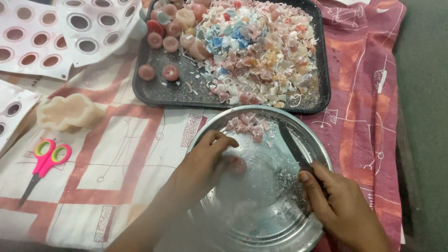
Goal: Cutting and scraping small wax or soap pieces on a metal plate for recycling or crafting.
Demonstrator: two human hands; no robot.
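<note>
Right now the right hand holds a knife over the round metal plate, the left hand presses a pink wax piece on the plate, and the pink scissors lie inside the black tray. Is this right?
Not quite. The head view shows the pink scissors lying on the patterned cloth, left of the metal plate, not inside the black tray. The rest stands: the right hand holds the knife over the plate, and the left hand presses a pink wax piece.
</note>
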